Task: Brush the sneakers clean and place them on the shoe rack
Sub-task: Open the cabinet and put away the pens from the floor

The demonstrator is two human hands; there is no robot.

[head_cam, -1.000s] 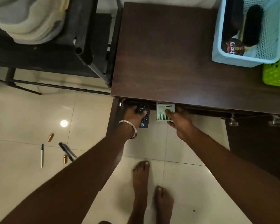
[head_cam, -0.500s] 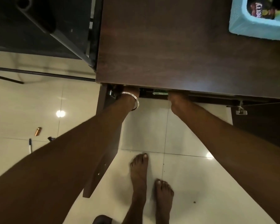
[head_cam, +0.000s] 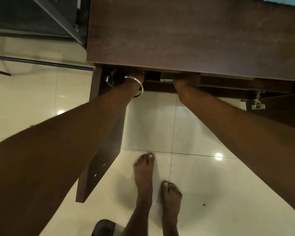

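Note:
No sneakers or brush show in the head view. Both my arms reach into the open space under the dark wooden cabinet top [head_cam: 194, 31]. My left hand [head_cam: 136, 74], with a silver bangle on its wrist, is almost wholly hidden under the top's front edge. The back of my right hand [head_cam: 186, 80] shows, but its fingers are out of sight inside. The edge of a green and white box [head_cam: 166, 77] shows right beside my right hand. What either hand holds is hidden.
The cabinet's left door [head_cam: 102, 159] swings open toward me and the right door [head_cam: 283, 108] stands open too. A black metal frame [head_cam: 58, 14] stands at the far left. My bare feet [head_cam: 144, 174] are on white tiles, with a dark object [head_cam: 103, 227] behind them.
Both hands moved from in front of the cabinet opening to inside it, taking a remote and the green box with them. My head moved closer and lower, so the blue basket left the view.

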